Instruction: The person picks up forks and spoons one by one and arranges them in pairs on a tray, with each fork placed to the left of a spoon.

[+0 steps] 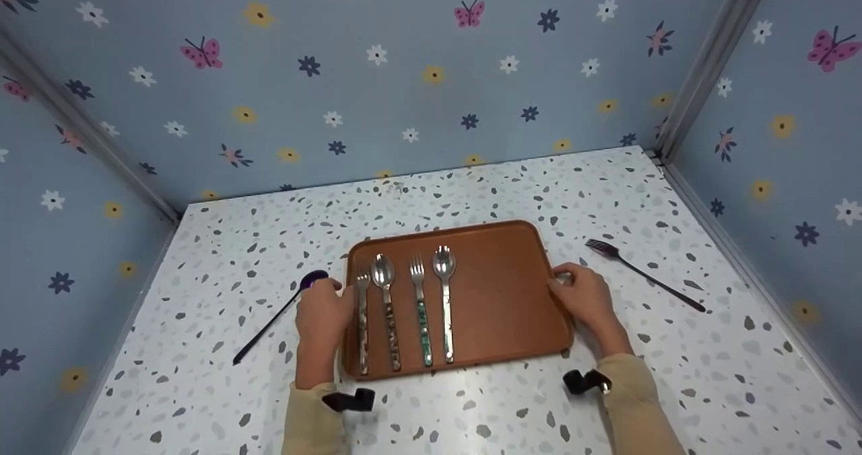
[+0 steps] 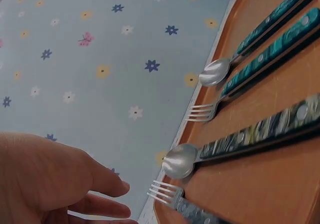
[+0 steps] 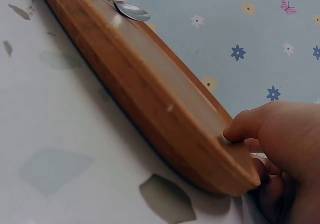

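A brown rectangular tray (image 1: 505,293) lies on the speckled table. Its left half bears a dark-marbled fork (image 1: 363,320), a dark-marbled spoon (image 1: 390,320), a green-handled fork (image 1: 422,320) and another spoon (image 1: 447,320), side by side with handles toward me. My right hand (image 1: 586,297) pinches the tray's right rim, thumb on top; its other fingers are partly hidden in the right wrist view. Beside the left rim is my left hand (image 1: 325,313), its thumb and fingers (image 2: 107,184) extended and apart. Just past it lies a dark long-handled spoon (image 1: 273,327), its purple bowl partly covered.
On the right of the table lies a dark fork (image 1: 646,276), tines pointing away and left. Flower-patterned panels (image 1: 404,91) enclose the table at the back and both sides. Speckled tabletop (image 1: 465,421) shows in front of the tray.
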### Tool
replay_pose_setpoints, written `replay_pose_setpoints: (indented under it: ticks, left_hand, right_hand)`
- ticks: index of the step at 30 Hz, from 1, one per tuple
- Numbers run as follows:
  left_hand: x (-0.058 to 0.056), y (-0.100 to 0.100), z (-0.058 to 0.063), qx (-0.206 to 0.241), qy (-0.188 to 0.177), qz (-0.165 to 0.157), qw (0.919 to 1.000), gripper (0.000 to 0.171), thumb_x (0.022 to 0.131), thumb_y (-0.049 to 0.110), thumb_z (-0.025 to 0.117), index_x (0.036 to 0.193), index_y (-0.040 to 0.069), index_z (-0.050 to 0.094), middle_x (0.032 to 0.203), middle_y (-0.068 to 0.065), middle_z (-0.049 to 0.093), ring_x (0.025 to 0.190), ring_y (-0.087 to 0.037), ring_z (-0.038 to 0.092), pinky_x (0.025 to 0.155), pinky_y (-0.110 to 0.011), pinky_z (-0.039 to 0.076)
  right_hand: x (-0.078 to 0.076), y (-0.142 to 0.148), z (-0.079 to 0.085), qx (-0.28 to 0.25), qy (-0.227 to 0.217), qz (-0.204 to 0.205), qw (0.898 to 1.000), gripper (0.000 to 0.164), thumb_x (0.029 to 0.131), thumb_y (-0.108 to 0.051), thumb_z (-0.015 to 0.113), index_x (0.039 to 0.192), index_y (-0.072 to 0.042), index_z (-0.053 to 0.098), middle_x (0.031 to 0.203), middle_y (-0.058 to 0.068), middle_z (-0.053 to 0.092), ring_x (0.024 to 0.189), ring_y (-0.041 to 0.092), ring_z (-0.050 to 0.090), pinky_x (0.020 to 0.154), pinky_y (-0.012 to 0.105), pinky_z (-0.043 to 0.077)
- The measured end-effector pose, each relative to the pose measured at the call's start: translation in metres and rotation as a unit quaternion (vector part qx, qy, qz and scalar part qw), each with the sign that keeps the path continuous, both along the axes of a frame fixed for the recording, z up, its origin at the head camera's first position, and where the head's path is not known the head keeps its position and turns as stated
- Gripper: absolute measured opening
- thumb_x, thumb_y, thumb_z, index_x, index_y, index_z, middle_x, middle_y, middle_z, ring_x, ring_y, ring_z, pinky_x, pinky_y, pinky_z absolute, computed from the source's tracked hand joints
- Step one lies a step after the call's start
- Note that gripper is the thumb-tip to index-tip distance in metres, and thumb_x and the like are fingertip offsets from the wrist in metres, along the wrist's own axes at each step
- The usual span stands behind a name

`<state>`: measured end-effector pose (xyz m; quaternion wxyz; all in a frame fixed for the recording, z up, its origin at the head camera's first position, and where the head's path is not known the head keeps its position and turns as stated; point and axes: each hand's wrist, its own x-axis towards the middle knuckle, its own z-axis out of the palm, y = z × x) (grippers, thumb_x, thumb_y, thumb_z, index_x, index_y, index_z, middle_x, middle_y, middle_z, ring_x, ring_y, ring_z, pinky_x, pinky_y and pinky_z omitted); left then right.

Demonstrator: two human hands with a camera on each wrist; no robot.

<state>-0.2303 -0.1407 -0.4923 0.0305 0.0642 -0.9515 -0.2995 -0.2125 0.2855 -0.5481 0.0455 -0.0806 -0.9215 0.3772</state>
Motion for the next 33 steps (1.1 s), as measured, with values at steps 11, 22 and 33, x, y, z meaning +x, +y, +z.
replay_pose_setpoints:
  ticks: [11,22,33]
  left_hand:
    - [-0.003,-0.009,-0.009,-0.002,-0.052,-0.024,0.9983,0.032,0.092,0.024,0.061,0.085,-0.007,0.067,0.069,-0.013,0.061,0.058,-0.024,0.055,0.052,-0.037,0.045]
    - [-0.005,-0.012,-0.019,-0.023,-0.050,-0.051,0.9971,0.021,0.080,0.002,0.065,0.099,-0.007,0.070,0.095,-0.023,0.068,0.073,-0.031,0.064,0.063,-0.042,0.053]
    - [-0.006,-0.014,-0.020,0.004,-0.093,-0.054,0.9942,0.037,0.087,0.003,0.062,0.122,-0.006,0.064,0.113,-0.026,0.065,0.069,-0.025,0.063,0.057,-0.034,0.051]
  right_hand:
    - [0.001,0.001,-0.003,0.004,0.004,-0.005,1.000,0.026,0.090,-0.025,0.069,0.109,-0.008,0.071,0.069,0.002,0.058,0.059,0.017,0.052,0.058,0.033,0.041]
    - [0.000,0.003,-0.002,0.008,-0.008,-0.007,1.000,0.028,0.090,-0.028,0.068,0.110,-0.010,0.070,0.069,0.002,0.058,0.058,0.018,0.051,0.056,0.033,0.040]
    - [-0.001,0.002,0.003,-0.018,-0.010,0.007,1.000,0.027,0.092,-0.029,0.066,0.110,-0.008,0.070,0.071,0.003,0.058,0.062,0.018,0.052,0.058,0.033,0.042]
